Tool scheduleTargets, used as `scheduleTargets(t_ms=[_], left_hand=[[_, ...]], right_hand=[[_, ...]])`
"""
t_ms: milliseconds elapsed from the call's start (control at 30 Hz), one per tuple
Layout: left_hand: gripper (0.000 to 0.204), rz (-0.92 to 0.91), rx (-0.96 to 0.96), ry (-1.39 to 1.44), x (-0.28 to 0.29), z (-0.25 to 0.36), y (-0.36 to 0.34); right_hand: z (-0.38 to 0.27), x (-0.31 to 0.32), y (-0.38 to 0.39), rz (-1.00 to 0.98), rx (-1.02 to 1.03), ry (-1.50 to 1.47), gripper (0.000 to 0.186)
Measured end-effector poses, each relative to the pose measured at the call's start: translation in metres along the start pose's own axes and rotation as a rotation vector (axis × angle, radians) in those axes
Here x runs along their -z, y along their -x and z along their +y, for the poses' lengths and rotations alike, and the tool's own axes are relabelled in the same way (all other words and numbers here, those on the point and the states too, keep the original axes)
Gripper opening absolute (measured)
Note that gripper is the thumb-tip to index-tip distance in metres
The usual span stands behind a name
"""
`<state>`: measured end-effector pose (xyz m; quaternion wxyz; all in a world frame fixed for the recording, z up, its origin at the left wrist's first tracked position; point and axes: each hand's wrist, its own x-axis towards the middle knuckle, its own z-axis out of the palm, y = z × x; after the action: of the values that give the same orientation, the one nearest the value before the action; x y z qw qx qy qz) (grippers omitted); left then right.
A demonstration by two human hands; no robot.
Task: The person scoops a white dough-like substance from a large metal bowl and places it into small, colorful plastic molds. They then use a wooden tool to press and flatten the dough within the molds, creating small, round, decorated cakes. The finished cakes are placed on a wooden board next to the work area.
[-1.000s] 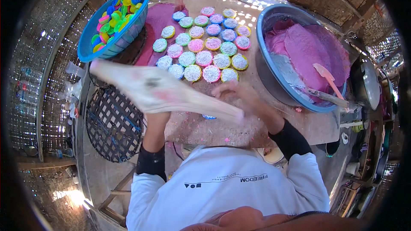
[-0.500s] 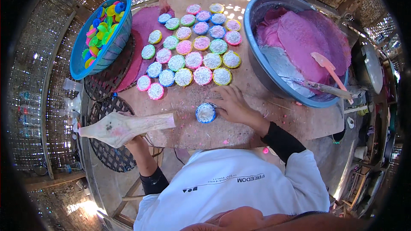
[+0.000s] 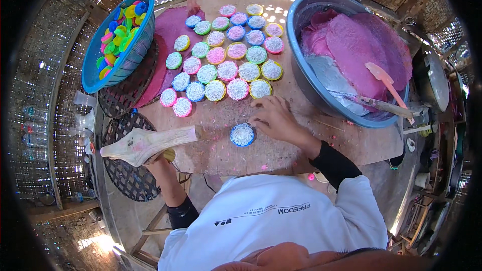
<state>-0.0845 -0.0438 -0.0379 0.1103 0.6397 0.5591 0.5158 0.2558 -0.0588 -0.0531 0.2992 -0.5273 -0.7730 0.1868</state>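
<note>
My left hand point(image 3: 159, 162) grips a pale wooden press point(image 3: 143, 146) from below, and the wood hides most of its fingers. The press lies sideways above the table's near left part, its squared end toward the middle. In front of me sits a small blue cup point(image 3: 242, 135), heaped with white noodle-like strands. My right hand point(image 3: 279, 119) is just beyond the cup's right side, palm down, fingers bent and partly apart, fingertips close to its rim. I see nothing held in them. Beyond stand rows of similar filled cups point(image 3: 216, 55), with white or pink strands.
A blue basin point(image 3: 296, 52) at the right holds pink and white dough, a pink spatula point(image 3: 384, 78) and a stick. At the left, a blue basket point(image 3: 145, 45) of coloured cups tilts beside a pink cloth point(image 3: 168, 40). A black woven tray point(image 3: 128, 183) lies near my left hand.
The wooden press has shifted slightly right and its tilt has changed. My right hand has drawn a little away from the blue cup's rim, and the cup has moved slightly.
</note>
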Motion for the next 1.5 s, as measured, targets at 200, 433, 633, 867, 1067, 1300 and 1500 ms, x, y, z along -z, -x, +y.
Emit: scheduleTargets(t_ms=[200,433,633,867,1067,1300,1500], left_hand=[[0.021,-0.057,0.203,0.047,0.006,0.005,0.002],[0.01,0.019,0.333,0.295,0.004,0.019,-0.003],[0.011,0.051,0.39,0.386,0.0,0.033,-0.007],[0.014,-0.01,0.374,0.311,0.0,0.036,-0.01],[0.012,0.029,0.369,0.396,-0.004,0.046,-0.012],[0.016,0.046,0.389,0.387,-0.005,0.035,-0.011],[0.015,0.022,0.37,0.381,-0.003,0.032,-0.009]], right_hand=[[-0.007,-0.011,0.008,0.044,0.06,0.082,0.019],[-0.015,0.002,0.013,-0.055,0.094,0.159,0.027],[-0.008,-0.007,0.012,-0.012,0.059,0.167,0.023],[-0.008,-0.004,0.015,-0.045,0.044,0.138,0.017],[-0.003,-0.011,0.015,-0.034,0.02,0.126,0.014],[-0.015,-0.002,0.012,-0.05,0.036,0.044,0.012],[-0.02,-0.012,0.006,0.013,0.083,0.195,0.007]])
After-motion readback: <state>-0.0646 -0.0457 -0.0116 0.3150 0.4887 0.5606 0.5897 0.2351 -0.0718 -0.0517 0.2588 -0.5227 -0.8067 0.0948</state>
